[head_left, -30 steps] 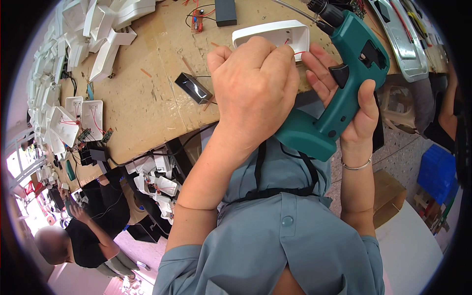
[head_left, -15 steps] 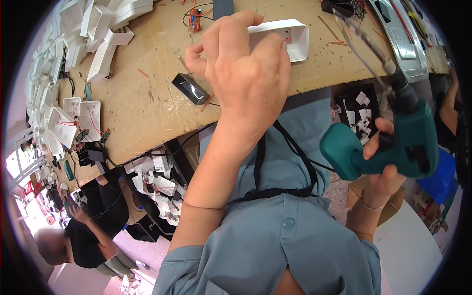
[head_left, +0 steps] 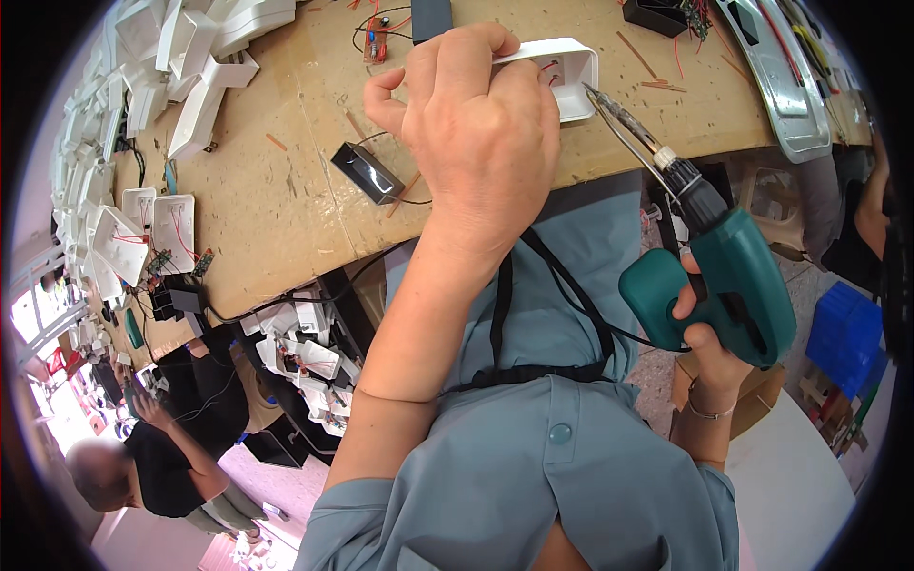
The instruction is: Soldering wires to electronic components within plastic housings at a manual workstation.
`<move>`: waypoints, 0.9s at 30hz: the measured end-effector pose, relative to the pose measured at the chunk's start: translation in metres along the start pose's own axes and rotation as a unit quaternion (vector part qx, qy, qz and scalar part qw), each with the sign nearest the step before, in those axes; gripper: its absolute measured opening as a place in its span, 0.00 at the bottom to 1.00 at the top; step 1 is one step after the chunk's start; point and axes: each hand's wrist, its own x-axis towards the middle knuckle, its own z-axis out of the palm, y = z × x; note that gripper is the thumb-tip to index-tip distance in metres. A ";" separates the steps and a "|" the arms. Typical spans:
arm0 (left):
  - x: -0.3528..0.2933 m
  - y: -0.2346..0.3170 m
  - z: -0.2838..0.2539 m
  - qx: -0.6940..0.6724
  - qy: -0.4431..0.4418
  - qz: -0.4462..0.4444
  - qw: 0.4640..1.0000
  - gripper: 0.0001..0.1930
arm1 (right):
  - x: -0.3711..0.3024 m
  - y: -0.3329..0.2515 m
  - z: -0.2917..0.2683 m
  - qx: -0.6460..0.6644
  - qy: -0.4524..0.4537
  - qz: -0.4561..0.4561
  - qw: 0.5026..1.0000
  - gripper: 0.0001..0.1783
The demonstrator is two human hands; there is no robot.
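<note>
The step in hand appears to be lining up a soldering tip with the wiring inside a white plastic box [head_left: 575, 97]. That box lies on the desk [head_left: 295, 214], under and to the right of the fingers of the left hand [head_left: 481, 143], which are bent and spread over its left part; some of their ends are hidden, so I cannot tell whether they pinch a wire, grip the rim or merely rest there. Just right of those fingers, short red wires [head_left: 549, 68] show on the box's inner wall. The right hand [head_left: 721, 360] has its fingers clamped round the grip of a teal soldering gun [head_left: 752, 285], whose metal tip [head_left: 609, 109] points up and left, ahead of them, and ends at the box's right rim; whether it touches is unclear. A black case [head_left: 367, 173] lies near, left of the left fingers, and a small circuit board [head_left: 377, 43] lies beyond them. As I judge it, the next move calls for a steady box and a small, controlled approach toward the wires, keeping the tip off the plastic wall and clear of the left fingers.
</note>
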 end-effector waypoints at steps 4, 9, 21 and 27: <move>-0.001 -0.001 0.002 0.010 0.005 0.007 1.000 0.04 | 0.006 -0.002 0.006 0.040 -0.001 0.027 0.999 0.37; 0.000 -0.001 0.002 0.019 0.009 0.016 1.000 0.04 | 0.013 -0.001 0.008 0.054 -0.011 0.053 0.997 0.34; -0.001 -0.005 0.001 0.044 -0.007 0.012 0.999 0.03 | 0.023 -0.001 0.007 0.008 -0.033 0.022 0.999 0.29; -0.001 -0.004 0.001 0.040 -0.008 0.008 0.999 0.03 | 0.022 0.004 0.006 -0.027 -0.011 -0.016 0.999 0.27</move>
